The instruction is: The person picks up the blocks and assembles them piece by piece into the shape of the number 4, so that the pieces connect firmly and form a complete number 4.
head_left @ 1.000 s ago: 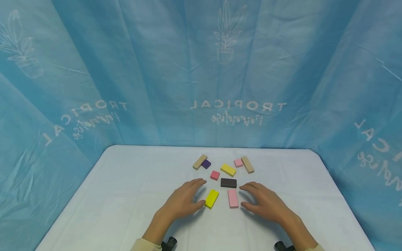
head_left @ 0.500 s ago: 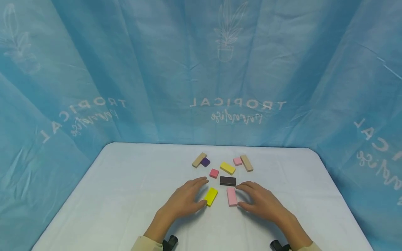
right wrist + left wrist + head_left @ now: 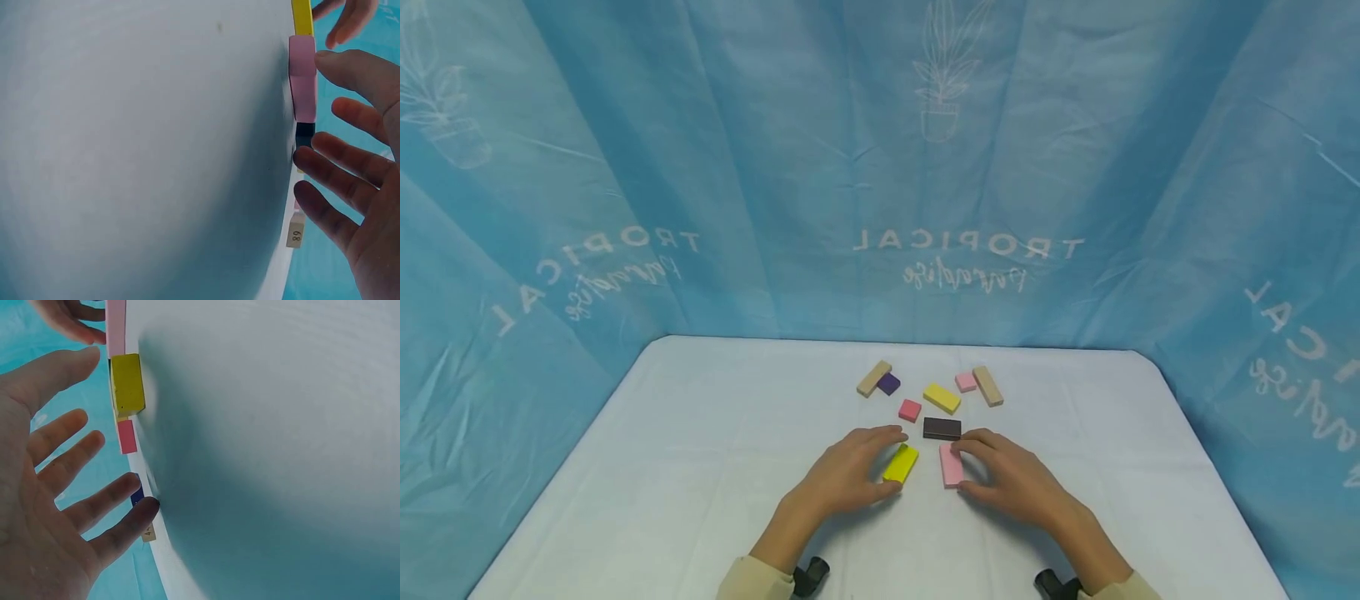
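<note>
My left hand (image 3: 856,475) hovers beside a bright yellow block (image 3: 901,463), its thumb and fingers spread around the block's left side. In the left wrist view the fingers stand apart and nothing lies between them. Opposite it, my right hand (image 3: 1018,482) is at the right side of a long pink block (image 3: 950,468), thumb and fingertips at its edge. Whether they touch it I cannot tell. The right wrist view shows spread fingers near the pink block (image 3: 303,81). Just behind both hands lies a dark brown block (image 3: 942,428).
Farther back lie a red block (image 3: 910,410), a second yellow block (image 3: 942,398), a purple block (image 3: 889,383), a small pink block (image 3: 966,382) and two wooden blocks, left (image 3: 874,378) and right (image 3: 988,387). A white table (image 3: 737,417) meets a blue curtain (image 3: 775,167).
My right hand has moved left, up to the pink block. My left hand has shifted slightly right around the yellow block. The whole scene sits a little higher in view.
</note>
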`<state>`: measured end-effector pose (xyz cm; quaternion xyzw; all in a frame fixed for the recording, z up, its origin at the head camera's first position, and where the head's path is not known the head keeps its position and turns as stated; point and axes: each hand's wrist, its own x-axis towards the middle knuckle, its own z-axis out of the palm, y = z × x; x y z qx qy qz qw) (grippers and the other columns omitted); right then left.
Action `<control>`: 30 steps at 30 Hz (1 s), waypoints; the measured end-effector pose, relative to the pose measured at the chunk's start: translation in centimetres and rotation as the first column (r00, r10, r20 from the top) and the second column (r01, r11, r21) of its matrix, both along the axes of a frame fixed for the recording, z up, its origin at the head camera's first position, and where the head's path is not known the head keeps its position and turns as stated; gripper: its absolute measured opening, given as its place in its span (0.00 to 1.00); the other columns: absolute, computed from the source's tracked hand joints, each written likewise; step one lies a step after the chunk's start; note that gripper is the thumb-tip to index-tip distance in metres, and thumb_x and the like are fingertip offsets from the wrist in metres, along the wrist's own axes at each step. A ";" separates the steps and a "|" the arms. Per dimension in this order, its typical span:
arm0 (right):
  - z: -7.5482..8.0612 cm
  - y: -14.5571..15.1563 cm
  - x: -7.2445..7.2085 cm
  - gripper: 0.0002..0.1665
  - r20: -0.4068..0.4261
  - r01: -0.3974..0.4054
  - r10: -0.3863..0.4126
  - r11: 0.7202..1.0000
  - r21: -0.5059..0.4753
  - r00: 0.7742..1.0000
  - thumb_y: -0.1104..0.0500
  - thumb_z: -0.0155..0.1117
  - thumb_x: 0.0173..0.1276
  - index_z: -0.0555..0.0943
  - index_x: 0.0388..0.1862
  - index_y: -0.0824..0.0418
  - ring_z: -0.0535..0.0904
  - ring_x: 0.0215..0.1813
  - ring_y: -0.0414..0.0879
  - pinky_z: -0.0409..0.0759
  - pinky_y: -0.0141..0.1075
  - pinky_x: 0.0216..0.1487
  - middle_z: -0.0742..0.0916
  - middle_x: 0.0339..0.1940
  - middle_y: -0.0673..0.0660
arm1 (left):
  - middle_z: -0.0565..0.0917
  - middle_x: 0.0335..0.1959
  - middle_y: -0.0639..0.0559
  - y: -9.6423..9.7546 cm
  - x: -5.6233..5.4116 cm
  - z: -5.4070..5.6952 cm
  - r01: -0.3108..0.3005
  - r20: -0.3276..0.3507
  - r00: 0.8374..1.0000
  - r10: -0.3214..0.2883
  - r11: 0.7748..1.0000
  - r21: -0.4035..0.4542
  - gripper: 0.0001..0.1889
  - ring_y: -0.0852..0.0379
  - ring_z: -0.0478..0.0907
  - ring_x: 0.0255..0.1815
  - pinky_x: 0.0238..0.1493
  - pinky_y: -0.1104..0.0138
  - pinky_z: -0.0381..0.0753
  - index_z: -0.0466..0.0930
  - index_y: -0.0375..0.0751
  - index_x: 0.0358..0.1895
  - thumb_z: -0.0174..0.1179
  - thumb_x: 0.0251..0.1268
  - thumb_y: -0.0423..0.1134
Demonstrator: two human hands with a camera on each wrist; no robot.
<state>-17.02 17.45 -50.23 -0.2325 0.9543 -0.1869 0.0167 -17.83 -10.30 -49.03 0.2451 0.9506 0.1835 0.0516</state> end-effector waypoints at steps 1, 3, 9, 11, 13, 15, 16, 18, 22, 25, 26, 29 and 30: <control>0.0 -0.1 0.0 0.31 -0.001 -0.004 0.004 1.000 -0.001 1.000 0.41 0.71 0.57 0.76 0.60 0.41 0.73 0.59 0.41 0.74 0.44 0.59 0.77 0.59 0.42 | 0.69 0.67 0.63 0.0 0.0 0.0 -0.002 0.002 1.000 0.002 1.000 -0.009 0.35 0.56 0.66 0.66 0.62 0.51 0.69 0.69 0.63 0.67 0.68 0.53 0.57; 0.0 -0.2 -0.1 0.31 0.002 -0.009 0.009 1.000 0.001 1.000 0.41 0.71 0.57 0.77 0.60 0.42 0.73 0.59 0.41 0.74 0.45 0.59 0.77 0.59 0.43 | 0.69 0.67 0.63 0.0 -0.1 -0.1 -0.002 0.006 1.000 0.002 1.000 -0.024 0.35 0.55 0.66 0.66 0.62 0.51 0.69 0.69 0.64 0.67 0.68 0.52 0.57; 0.0 -0.5 -0.2 0.30 0.004 -0.007 0.007 1.000 0.004 1.000 0.41 0.72 0.57 0.78 0.59 0.41 0.74 0.57 0.41 0.76 0.44 0.57 0.77 0.57 0.42 | 0.71 0.65 0.62 0.0 -0.1 0.1 0.004 0.019 1.000 -0.004 1.000 -0.030 0.34 0.56 0.67 0.65 0.62 0.51 0.69 0.71 0.61 0.66 0.68 0.53 0.56; 0.0 -0.5 -0.2 0.30 0.002 -0.005 0.005 1.000 0.003 1.000 0.41 0.72 0.56 0.78 0.58 0.41 0.74 0.56 0.41 0.76 0.44 0.57 0.77 0.56 0.42 | 0.72 0.65 0.62 0.2 -0.2 0.1 0.009 0.017 1.000 -0.008 0.999 -0.034 0.33 0.56 0.67 0.65 0.62 0.51 0.69 0.71 0.61 0.66 0.68 0.53 0.56; 0.1 -0.5 -0.1 0.30 0.002 -0.007 0.007 1.000 0.005 1.000 0.42 0.72 0.56 0.78 0.58 0.41 0.74 0.57 0.41 0.76 0.45 0.57 0.77 0.57 0.42 | 0.72 0.65 0.63 0.3 -0.2 0.0 0.014 0.009 1.000 -0.013 0.999 -0.038 0.33 0.56 0.68 0.65 0.62 0.51 0.69 0.72 0.61 0.66 0.68 0.54 0.56; 0.1 -0.5 -0.1 0.30 -0.001 -0.013 0.013 1.000 0.011 1.000 0.42 0.73 0.56 0.79 0.59 0.41 0.74 0.58 0.42 0.75 0.45 0.58 0.77 0.58 0.43 | 0.72 0.65 0.62 0.4 -0.2 0.0 0.019 0.005 1.000 -0.018 0.999 -0.034 0.32 0.56 0.68 0.64 0.62 0.51 0.69 0.72 0.60 0.65 0.68 0.54 0.55; 0.1 -0.5 -0.1 0.30 0.000 -0.014 0.014 1.000 0.017 1.000 0.43 0.73 0.56 0.79 0.59 0.41 0.73 0.59 0.43 0.75 0.46 0.58 0.77 0.58 0.43 | 0.72 0.65 0.62 0.4 -0.2 0.0 0.022 0.004 1.000 -0.022 0.999 -0.031 0.32 0.56 0.68 0.64 0.62 0.51 0.69 0.73 0.60 0.65 0.68 0.54 0.55; 0.1 -0.6 -0.1 0.30 0.005 -0.013 0.013 1.000 0.026 1.000 0.43 0.73 0.56 0.79 0.59 0.41 0.73 0.60 0.44 0.74 0.46 0.58 0.77 0.59 0.44 | 0.72 0.65 0.62 0.5 -0.2 -0.1 0.024 0.006 1.000 -0.024 0.999 -0.024 0.31 0.55 0.68 0.64 0.62 0.51 0.69 0.73 0.59 0.64 0.68 0.54 0.54; 0.1 -0.8 -0.1 0.30 0.026 -0.002 0.001 0.999 0.041 1.000 0.43 0.73 0.56 0.79 0.59 0.41 0.72 0.62 0.46 0.73 0.49 0.59 0.77 0.61 0.45 | 0.72 0.65 0.61 0.6 -0.2 0.0 0.025 0.017 1.000 -0.025 0.999 -0.022 0.31 0.55 0.69 0.64 0.62 0.50 0.68 0.74 0.58 0.64 0.68 0.54 0.53; 0.1 -0.8 -0.1 0.29 0.038 -0.002 0.000 0.999 0.050 0.999 0.44 0.73 0.57 0.79 0.59 0.41 0.71 0.64 0.47 0.73 0.50 0.59 0.76 0.62 0.46 | 0.72 0.65 0.61 0.7 -0.1 0.1 0.019 0.025 1.000 -0.018 0.999 -0.032 0.31 0.55 0.68 0.64 0.62 0.50 0.68 0.73 0.59 0.64 0.68 0.54 0.53; 0.1 -0.9 -0.1 0.29 0.039 -0.005 0.002 0.999 0.052 0.999 0.44 0.73 0.57 0.79 0.59 0.41 0.71 0.64 0.48 0.72 0.51 0.59 0.76 0.62 0.47 | 0.72 0.65 0.61 0.7 -0.1 0.1 0.019 0.027 0.999 -0.018 0.999 -0.034 0.31 0.55 0.68 0.64 0.62 0.50 0.67 0.73 0.59 0.64 0.68 0.55 0.53; 0.1 -0.9 -0.1 0.29 0.039 -0.008 0.006 0.998 0.058 0.999 0.44 0.72 0.57 0.79 0.59 0.41 0.71 0.64 0.48 0.72 0.51 0.60 0.76 0.63 0.47 | 0.72 0.65 0.62 0.7 -0.1 0.2 0.018 0.029 0.999 -0.017 0.999 -0.043 0.30 0.55 0.68 0.64 0.63 0.51 0.67 0.73 0.59 0.64 0.67 0.55 0.53; 0.1 -0.8 -0.1 0.29 0.038 -0.010 0.007 0.998 0.060 0.999 0.44 0.72 0.57 0.79 0.59 0.42 0.71 0.64 0.48 0.72 0.51 0.59 0.76 0.63 0.47 | 0.72 0.65 0.62 0.7 -0.2 0.2 0.020 0.030 0.999 -0.018 0.999 -0.044 0.30 0.55 0.68 0.64 0.63 0.51 0.67 0.73 0.59 0.64 0.67 0.55 0.53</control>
